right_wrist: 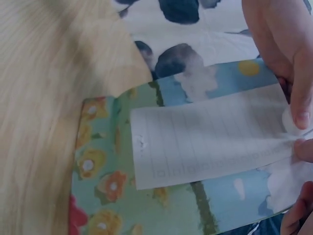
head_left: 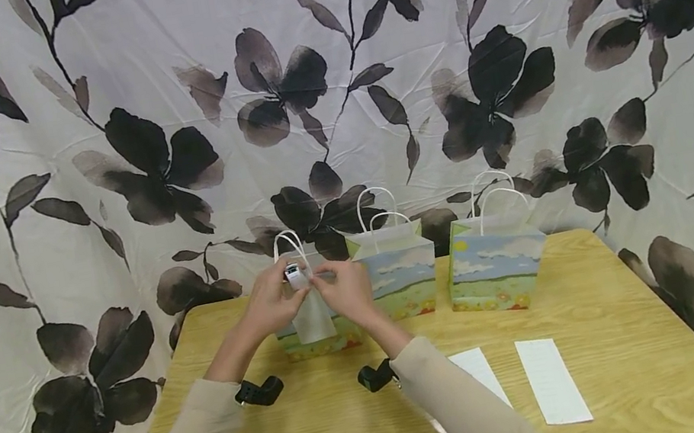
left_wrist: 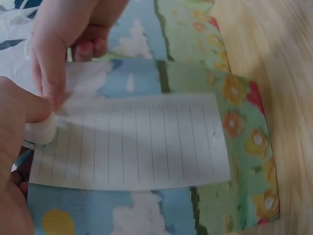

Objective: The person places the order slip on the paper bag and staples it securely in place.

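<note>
My left hand (head_left: 274, 300) grips what looks like a small white stapler (head_left: 293, 275), thumb on top, at the top edge of a lined paper slip (left_wrist: 137, 142). The slip lies against the front of a gift bag (right_wrist: 161, 205) printed with sky, grass and flowers. With finger and thumb, my right hand (head_left: 348, 294) pinches the slip's upper corner together with the bag's rim, right beside the stapler. In both wrist views the stapler is partly hidden by the left hand. The bag's white handles (head_left: 286, 241) rise behind the hands.
To the right stand two similar gift bags, a middle one (head_left: 400, 280) and a right one (head_left: 498, 267). Two white paper slips lie on the wooden table (head_left: 630, 321): one (head_left: 553, 381) flat, the other (head_left: 482, 371) partly under the right sleeve. A floral cloth (head_left: 373, 127) hangs behind.
</note>
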A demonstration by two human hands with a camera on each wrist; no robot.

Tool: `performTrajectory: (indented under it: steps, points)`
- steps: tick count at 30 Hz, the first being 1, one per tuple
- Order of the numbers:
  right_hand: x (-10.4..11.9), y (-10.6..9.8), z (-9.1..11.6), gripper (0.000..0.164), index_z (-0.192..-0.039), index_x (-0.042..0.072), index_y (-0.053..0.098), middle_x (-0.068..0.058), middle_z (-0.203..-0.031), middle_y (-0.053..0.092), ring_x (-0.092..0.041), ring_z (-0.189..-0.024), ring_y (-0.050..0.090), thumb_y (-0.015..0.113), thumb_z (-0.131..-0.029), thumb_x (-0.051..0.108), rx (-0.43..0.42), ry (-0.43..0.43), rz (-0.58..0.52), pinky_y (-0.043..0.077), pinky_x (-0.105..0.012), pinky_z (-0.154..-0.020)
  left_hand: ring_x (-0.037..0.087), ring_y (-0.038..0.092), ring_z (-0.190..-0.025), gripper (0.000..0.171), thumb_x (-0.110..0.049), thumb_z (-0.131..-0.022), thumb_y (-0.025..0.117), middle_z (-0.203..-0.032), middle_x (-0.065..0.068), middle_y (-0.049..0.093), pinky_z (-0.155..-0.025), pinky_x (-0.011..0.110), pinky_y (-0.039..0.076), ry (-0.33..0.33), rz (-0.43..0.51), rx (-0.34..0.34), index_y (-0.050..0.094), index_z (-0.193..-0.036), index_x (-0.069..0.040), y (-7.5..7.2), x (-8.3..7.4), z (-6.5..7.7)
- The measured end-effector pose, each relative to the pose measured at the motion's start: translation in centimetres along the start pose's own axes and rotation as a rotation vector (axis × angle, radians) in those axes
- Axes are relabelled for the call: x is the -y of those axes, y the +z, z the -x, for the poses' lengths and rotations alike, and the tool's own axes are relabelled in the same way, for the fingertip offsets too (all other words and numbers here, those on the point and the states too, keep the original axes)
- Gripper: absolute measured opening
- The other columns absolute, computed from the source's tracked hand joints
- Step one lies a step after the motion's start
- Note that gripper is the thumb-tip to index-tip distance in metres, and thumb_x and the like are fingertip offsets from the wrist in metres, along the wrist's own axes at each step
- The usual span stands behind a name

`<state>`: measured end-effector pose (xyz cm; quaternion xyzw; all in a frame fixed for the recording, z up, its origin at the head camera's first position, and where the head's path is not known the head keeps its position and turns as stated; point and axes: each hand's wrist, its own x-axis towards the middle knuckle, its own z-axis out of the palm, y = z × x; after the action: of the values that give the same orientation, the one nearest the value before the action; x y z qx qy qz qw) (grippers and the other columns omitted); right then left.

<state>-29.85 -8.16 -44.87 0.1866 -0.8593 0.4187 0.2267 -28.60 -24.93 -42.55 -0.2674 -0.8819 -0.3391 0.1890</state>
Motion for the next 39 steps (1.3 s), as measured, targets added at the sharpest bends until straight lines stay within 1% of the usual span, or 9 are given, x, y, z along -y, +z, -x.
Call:
performTrajectory:
  steps: [4, 7, 13, 16, 21, 26, 32, 35, 39]
  points:
    - [0.0, 0.4, 0.2, 0.014, -0.093, 0.016, 0.079, 0.002, -0.080, 0.073, -0.017, -0.062, 0.063, 0.075, -0.086, 0.027, 0.002, 0.026, -0.002, 0.046, -0.026, -0.055, 0.024, 0.060, -0.080, 0.037, -0.004, -0.078, 0.081, -0.096, 0.011, 0.067, -0.066, 0.039, 0.048, -0.047, -0.045, -0.008, 0.060, -0.108, -0.004, 0.2, 0.1, 0.4]
    - [-0.1, 0.7, 0.1, 0.013, -0.091, 0.016, 0.079, 0.003, -0.080, 0.073, -0.018, -0.066, 0.065, 0.076, -0.085, 0.027, -0.020, 0.010, -0.004, 0.047, -0.028, -0.056, 0.026, 0.062, -0.085, 0.039, -0.007, -0.077, 0.083, -0.098, 0.012, 0.067, -0.068, 0.041, 0.049, -0.092, -0.037, -0.014, 0.061, -0.109, -0.003, 0.0, 0.1, 0.6]
    - [0.0, 0.7, 0.1, 0.011, -0.090, 0.016, 0.078, 0.004, -0.084, 0.073, -0.019, -0.073, 0.067, 0.077, -0.085, 0.026, -0.033, -0.044, -0.026, 0.049, -0.030, -0.062, 0.018, 0.058, -0.074, 0.035, -0.011, -0.078, 0.083, -0.093, 0.007, 0.067, -0.061, 0.035, 0.044, -0.159, -0.017, -0.005, 0.063, -0.107, -0.008, -0.7, 0.0, 0.8]
    - [-0.1, 0.6, 0.2, 0.012, -0.090, 0.016, 0.079, 0.004, -0.084, 0.073, -0.017, -0.072, 0.067, 0.077, -0.086, 0.027, -0.020, -0.052, -0.019, 0.049, -0.029, -0.062, 0.016, 0.056, -0.071, 0.033, -0.011, -0.080, 0.082, -0.091, 0.005, 0.066, -0.058, 0.033, 0.044, -0.157, -0.011, 0.034, 0.064, -0.107, -0.008, -1.0, 0.0, 0.6]
    - [-0.2, 0.6, 0.1, 0.013, -0.090, 0.015, 0.079, 0.004, -0.082, 0.073, -0.015, -0.068, 0.066, 0.076, -0.086, 0.027, -0.037, -0.065, -0.011, 0.049, -0.027, -0.061, 0.017, 0.060, -0.073, 0.030, -0.008, -0.081, 0.080, -0.091, 0.008, 0.065, -0.057, 0.032, 0.047, -0.140, 0.064, 0.084, 0.064, -0.107, -0.004, -1.5, 0.1, -0.1]
    - [-0.3, 0.6, 0.2, 0.014, -0.089, 0.015, 0.079, 0.003, -0.077, 0.073, -0.012, -0.060, 0.064, 0.077, -0.085, 0.028, -0.056, -0.036, -0.003, 0.046, -0.023, -0.054, 0.018, 0.060, -0.071, 0.030, -0.009, -0.084, 0.078, -0.092, 0.008, 0.064, -0.054, 0.032, 0.048, -0.173, 0.116, 0.141, 0.064, -0.110, -0.004, -1.7, 0.0, -0.6]
    - [0.0, 0.3, 0.5, 0.015, -0.091, 0.014, 0.079, 0.002, -0.079, 0.073, -0.010, -0.059, 0.063, 0.077, -0.086, 0.028, -0.020, -0.006, -0.031, 0.045, -0.021, -0.053, 0.018, 0.061, -0.072, 0.030, -0.009, -0.083, 0.078, -0.090, 0.009, 0.064, -0.056, 0.032, 0.050, -0.217, 0.112, 0.208, 0.064, -0.108, 0.000, -2.2, -0.6, -0.9]
    - [0.0, 0.0, 0.3, 0.015, -0.092, 0.014, 0.079, 0.002, -0.082, 0.073, -0.013, -0.064, 0.065, 0.076, -0.087, 0.028, -0.009, 0.009, -0.022, 0.048, -0.024, -0.058, 0.020, 0.063, -0.078, 0.033, -0.010, -0.082, 0.079, -0.093, 0.009, 0.065, -0.060, 0.032, 0.051, -0.205, 0.094, 0.243, 0.063, -0.110, -0.002, -2.5, -1.0, -1.4]
    - [0.2, -0.4, 0.0, 0.016, -0.095, 0.015, 0.078, 0.002, -0.086, 0.074, -0.015, -0.070, 0.066, 0.074, -0.088, 0.029, 0.006, 0.019, 0.007, 0.051, -0.028, -0.063, 0.021, 0.062, -0.083, 0.039, -0.012, -0.082, 0.080, -0.100, 0.010, 0.064, -0.064, 0.033, 0.052, -0.174, 0.064, 0.247, 0.061, -0.115, -0.003, -3.0, -1.4, -1.7]
